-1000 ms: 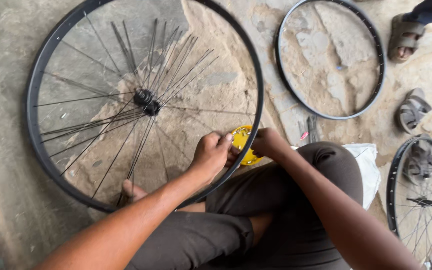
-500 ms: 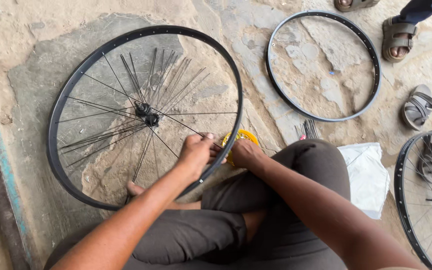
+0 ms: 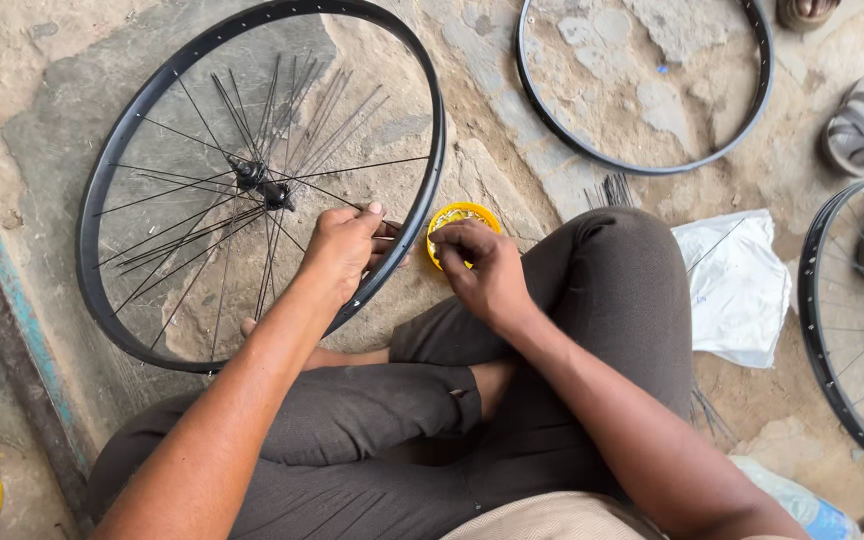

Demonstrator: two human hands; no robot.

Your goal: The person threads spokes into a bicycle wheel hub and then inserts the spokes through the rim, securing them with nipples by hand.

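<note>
Meanwhile right fingers [image 3: 457, 240] pinch inside the yellow dish [image 3: 462, 215].

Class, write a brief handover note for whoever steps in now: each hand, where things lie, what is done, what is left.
Left hand: on the wheel rim, at a spoke end near the edge.
Right hand: fingers reaching into the small yellow dish beside the rim.
Done: many spokes hang from the hub; several reach the rim.
Left: a loose bunch still fans free. Bare rim lies beyond.

Soft, even daylight; faint shadows, sharp focus.
</note>
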